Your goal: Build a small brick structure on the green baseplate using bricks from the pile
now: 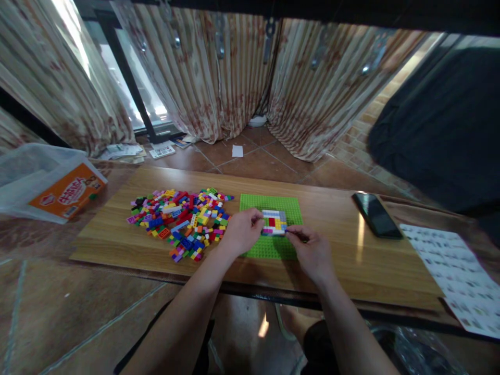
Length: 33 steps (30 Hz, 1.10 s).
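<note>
A small flat block of joined coloured bricks (274, 223), white, red and yellow on top, sits on a green baseplate (289, 205) on the wooden table. My left hand (240, 229) is closed on the block's left edge. My right hand (310, 250) pinches its right lower corner. A heap of loose coloured bricks (179, 221) lies just left of the baseplate, beside my left hand.
A clear plastic bag with an orange label (62, 195) lies at the table's left end. A black phone (375, 214) and a printed sheet (455, 271) lie to the right. Striped curtains hang behind, papers lie on the tiled floor, and a dark cloth-covered shape fills the right.
</note>
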Motion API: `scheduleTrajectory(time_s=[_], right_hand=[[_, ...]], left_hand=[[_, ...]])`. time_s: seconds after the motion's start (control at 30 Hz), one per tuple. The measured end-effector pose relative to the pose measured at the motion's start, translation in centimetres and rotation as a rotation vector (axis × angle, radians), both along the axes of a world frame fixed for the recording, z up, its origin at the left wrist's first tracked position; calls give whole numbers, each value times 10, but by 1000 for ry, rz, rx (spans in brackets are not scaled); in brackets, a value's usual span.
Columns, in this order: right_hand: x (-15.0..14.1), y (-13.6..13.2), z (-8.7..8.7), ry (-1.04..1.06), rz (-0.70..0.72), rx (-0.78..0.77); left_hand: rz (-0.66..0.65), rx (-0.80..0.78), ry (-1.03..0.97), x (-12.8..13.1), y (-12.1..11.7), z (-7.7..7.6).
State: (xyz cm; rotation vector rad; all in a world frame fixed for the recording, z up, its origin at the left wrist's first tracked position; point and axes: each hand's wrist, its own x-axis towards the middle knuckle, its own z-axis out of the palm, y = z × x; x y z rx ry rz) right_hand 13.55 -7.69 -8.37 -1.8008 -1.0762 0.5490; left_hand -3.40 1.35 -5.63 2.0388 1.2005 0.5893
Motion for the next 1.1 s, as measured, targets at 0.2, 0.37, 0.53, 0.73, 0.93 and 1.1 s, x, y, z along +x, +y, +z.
scheduleTrajectory(time_s=[0.2, 0.37, 0.53, 0.73, 0.93, 1.1], right_hand=[[5, 0, -10, 149, 22, -5], [5, 0, -9, 67, 5, -20], [3, 1, -5, -14, 11, -18], [-2, -2, -1, -253, 34, 41], [-2, -4, -6, -415, 109, 144], [-2, -5, -12, -423, 112, 214]], left_hand=[[8, -1, 24, -3, 0, 2], [0, -11, 45, -2, -2, 3], [13, -25, 56, 1, -4, 4], [51, -30, 57, 4, -6, -5], [69, -26, 51, 6, -6, -11], [75, -35, 64, 7, -6, -8]])
